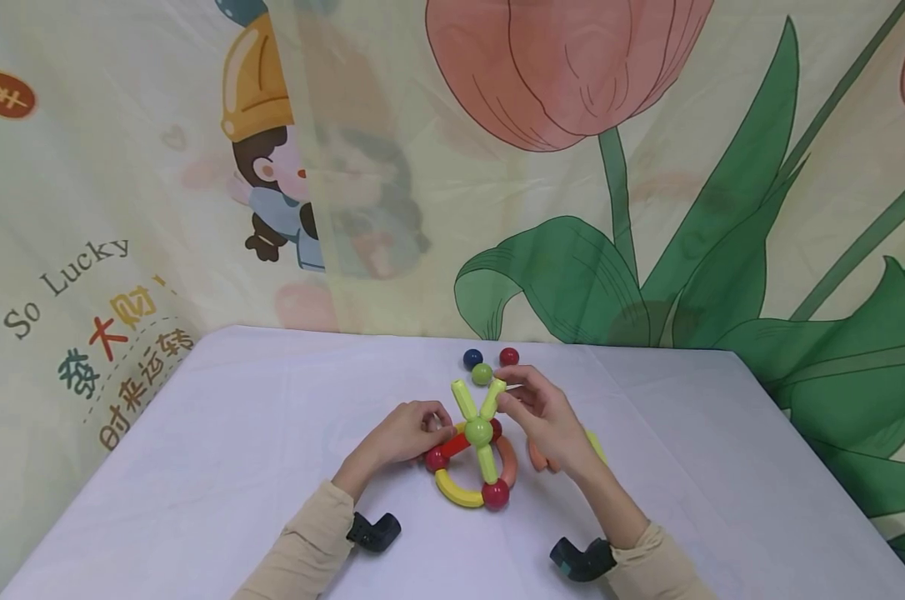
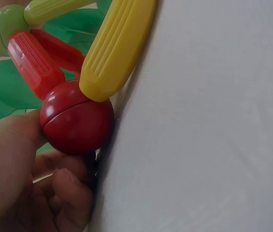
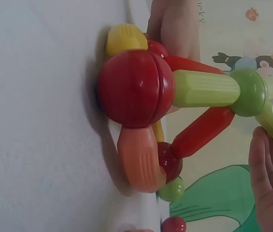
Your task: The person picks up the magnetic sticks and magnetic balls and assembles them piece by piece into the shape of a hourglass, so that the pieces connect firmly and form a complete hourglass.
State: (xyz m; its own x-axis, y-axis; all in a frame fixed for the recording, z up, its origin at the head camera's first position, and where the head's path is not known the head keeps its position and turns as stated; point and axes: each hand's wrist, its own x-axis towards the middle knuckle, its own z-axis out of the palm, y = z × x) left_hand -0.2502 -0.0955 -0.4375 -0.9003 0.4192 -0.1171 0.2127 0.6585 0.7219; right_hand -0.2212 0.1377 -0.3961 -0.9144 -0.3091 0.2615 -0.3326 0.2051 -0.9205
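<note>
A built frame of ball-and-rod pieces stands on the table, with a green ball [image 1: 478,431] above a ring of yellow and orange curved rods. Two light green rods point up from this ball; another light green rod [image 3: 206,88] and red rods slope down to red balls. My left hand [image 1: 407,432] grips the red ball [image 2: 77,117] at the frame's left corner, thumb at its side and fingers curled beneath. With thumb and fingers, my right hand [image 1: 546,417] pinches the upper right green rod [image 1: 492,402] near its tip. The front red ball [image 1: 495,495] rests untouched.
Behind the frame lie a loose blue ball [image 1: 472,359], a green ball [image 1: 482,374] and a red ball [image 1: 508,357]. Orange curved pieces [image 1: 537,457] and a yellow-green piece [image 1: 597,447] lie partly hidden by the right hand. A printed curtain [image 1: 392,308] hangs behind the white table [image 1: 197,500].
</note>
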